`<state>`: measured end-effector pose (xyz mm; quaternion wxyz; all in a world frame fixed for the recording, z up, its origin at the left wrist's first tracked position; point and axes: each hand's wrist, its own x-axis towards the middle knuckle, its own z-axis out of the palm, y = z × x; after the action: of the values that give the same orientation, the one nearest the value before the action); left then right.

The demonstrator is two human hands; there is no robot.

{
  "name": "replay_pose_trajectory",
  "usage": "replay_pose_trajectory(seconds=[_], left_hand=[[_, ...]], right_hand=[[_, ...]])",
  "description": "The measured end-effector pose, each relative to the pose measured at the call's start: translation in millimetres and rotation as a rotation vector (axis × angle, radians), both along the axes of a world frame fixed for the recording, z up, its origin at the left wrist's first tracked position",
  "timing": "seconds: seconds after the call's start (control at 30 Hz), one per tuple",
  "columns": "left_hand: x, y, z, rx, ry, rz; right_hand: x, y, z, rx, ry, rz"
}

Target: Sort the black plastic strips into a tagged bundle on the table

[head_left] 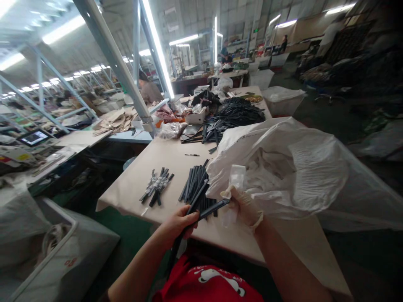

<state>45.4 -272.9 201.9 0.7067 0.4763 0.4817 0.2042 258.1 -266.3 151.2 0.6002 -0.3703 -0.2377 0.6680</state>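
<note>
My bare left hand is closed around dark strips near the table's front edge. One strip crosses over to my right hand, which wears a pale glove and pinches that strip's end. A translucent white piece shows just above the gloved fingers. Behind my left hand lies a pile of dark strips. Farther left on the table, wrapped bundles of strips lie crossed over one another.
A big white bag covers the table's right side. Toward the back are a heap of dark strips, a pen and plastic bags. A white bin stands at lower left. A slanted metal post rises left of the table.
</note>
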Motion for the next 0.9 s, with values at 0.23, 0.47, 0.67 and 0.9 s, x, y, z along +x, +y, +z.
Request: replay_pose_trajectory(seconds=[0.23,0.47,0.67,0.9], left_hand=[[-4,-3,-0.6,-0.007,-0.051,-0.023],[-8,-2,-3.0,-0.013,-0.035,-0.021],[-11,2,-15.5,0.115,0.083,0.033],[-8,-2,-32.4,0.482,0.333,0.125]], right_hand=[[7,-6,-4.3,0.075,-0.046,0.029],[3,-4,-7.0,0.052,-0.045,0.032],[-8,-1,-1.0,0.026,-0.149,0.054],[-28,2,9.0,-0.009,-0.229,0.039]])
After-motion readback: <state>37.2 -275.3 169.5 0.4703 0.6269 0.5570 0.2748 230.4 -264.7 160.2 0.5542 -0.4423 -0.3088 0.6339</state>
